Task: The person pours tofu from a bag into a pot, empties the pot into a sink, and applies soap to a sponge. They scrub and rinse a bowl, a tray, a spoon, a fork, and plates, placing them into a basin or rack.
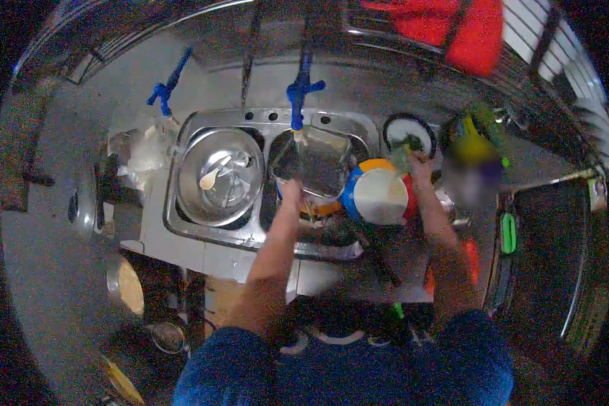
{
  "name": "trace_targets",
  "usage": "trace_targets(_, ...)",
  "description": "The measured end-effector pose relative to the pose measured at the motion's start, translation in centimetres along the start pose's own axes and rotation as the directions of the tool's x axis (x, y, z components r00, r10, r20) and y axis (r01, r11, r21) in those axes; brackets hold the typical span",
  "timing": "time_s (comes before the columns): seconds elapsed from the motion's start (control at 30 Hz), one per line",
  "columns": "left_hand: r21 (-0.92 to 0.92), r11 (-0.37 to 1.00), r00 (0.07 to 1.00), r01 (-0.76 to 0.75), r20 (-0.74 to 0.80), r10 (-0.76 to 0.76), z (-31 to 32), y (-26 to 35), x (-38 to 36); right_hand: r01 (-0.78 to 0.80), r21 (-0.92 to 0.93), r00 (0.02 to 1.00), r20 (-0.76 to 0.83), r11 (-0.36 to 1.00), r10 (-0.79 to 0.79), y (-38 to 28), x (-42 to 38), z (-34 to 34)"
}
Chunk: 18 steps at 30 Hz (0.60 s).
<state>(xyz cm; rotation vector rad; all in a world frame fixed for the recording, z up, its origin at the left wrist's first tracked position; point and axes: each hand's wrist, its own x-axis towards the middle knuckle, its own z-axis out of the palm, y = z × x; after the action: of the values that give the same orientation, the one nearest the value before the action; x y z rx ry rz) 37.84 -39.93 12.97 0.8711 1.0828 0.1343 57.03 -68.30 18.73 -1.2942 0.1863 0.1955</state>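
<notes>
My left hand (292, 193) is closed on the near edge of a shiny rectangular pan (328, 150), tilted over the right sink basin. A blue faucet (298, 101) stands right above the pan, with a thin stream of water below its spout. My right hand (421, 169) is closed around a greenish scouring sponge (400, 159). The sponge overlaps the front of a round dark-rimmed dish (400, 128) with a white inside. Just left of that hand sits a plate (380, 196) with a white middle and an orange, blue and red rim.
A steel basin (203, 196) with a wooden spoon (210, 179) and other utensils fills the left sink. Another blue tap (161, 95) is on the wall. Crumpled plastic (144, 150) lies left of the sink. A wire rack (426, 40) hangs overhead.
</notes>
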Motion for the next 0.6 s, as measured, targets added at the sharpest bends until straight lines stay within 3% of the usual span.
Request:
trace_targets(0.03, 0.009, 0.998, 0.998, -0.061, -0.021, 0.061, -0.6, 1.1, 0.0, -0.106, -0.271, 0.994, 0.003, 0.957, 0.111, -2.1, -2.0, 0.8)
trace_targets(0.07, 0.443, 0.87, 0.968, -0.218, -0.019, 0.252, -1.3, 2.5, 0.0, -0.108, -0.205, 0.994, -0.014, 0.973, 0.107, -1.4, -2.7, 0.9)
trace_targets(0.1, 0.78, 0.543, 0.904, -0.311, 0.068, 0.421, -1.9, 4.3, 0.1, -0.103, -0.134, 0.995, -0.027, 0.986, 0.1, -0.2, -2.8, 1.1)
trace_targets(0.13, 0.872, 0.355, 0.847, -0.338, 0.117, 0.519, -1.5, 5.8, -0.8, -0.097, -0.064, 0.995, -0.039, 0.993, 0.094, 1.3, -2.9, 1.3)
trace_targets(0.17, 0.935, 0.154, 0.776, -0.319, 0.164, 0.609, -1.1, 7.2, -1.8, -0.086, -0.218, 0.993, 0.064, 0.972, 0.102, 3.8, -1.7, 0.3)
trace_targets(0.23, 0.896, 0.268, 0.666, -0.353, 0.039, 0.745, 1.3, 10.5, -6.3, -0.071, -0.291, 0.984, 0.137, 0.954, 0.115, 6.6, -2.0, 1.7)
trace_targets(0.27, 0.896, 0.219, 0.649, -0.385, 0.094, 0.755, 1.5, 11.0, -6.1, -0.06, -0.322, 0.977, 0.177, 0.945, 0.123, 7.7, -2.2, 3.4)
trace_targets(0.33, 0.883, 0.122, 0.611, -0.454, 0.208, 0.764, 1.2, 11.8, -6.1, 0.115, -0.326, 0.965, 0.26, 0.938, -0.028, 2.6, -8.0, 9.6)
trace_targets(0.4, 0.878, 0.233, 0.685, -0.418, 0.136, 0.716, 1.4, 12.2, -8.3, 0.341, -0.306, 0.895, 0.396, 0.889, -0.207, 2.9, -10.5, 14.4)
trace_targets(0.43, 0.871, 0.288, 0.721, -0.398, 0.102, 0.686, 1.4, 12.2, -9.0, 0.315, -0.267, 0.881, 0.439, 0.911, -0.176, 4.0, -11.3, 17.5)
trace_targets(0.53, 0.832, 0.297, 0.639, -0.469, 0.088, 0.764, 0.1, 9.9, -6.9, 0.285, -0.131, 0.839, 0.513, 0.95, -0.181, 5.9, -14.3, 23.3)
trace_targets(0.57, 0.859, 0.334, 0.694, -0.389, 0.035, 0.719, 0.2, 10.2, -6.6, 0.219, -0.089, 0.841, 0.522, 0.972, -0.142, 7.6, -14.7, 23.8)
trace_targets(0.6, 0.856, 0.327, 0.728, -0.401, 0.081, 0.681, -0.1, 10.3, -6.1, 0.156, -0.043, 0.838, 0.534, 0.987, -0.11, 9.3, -15.1, 24.3)
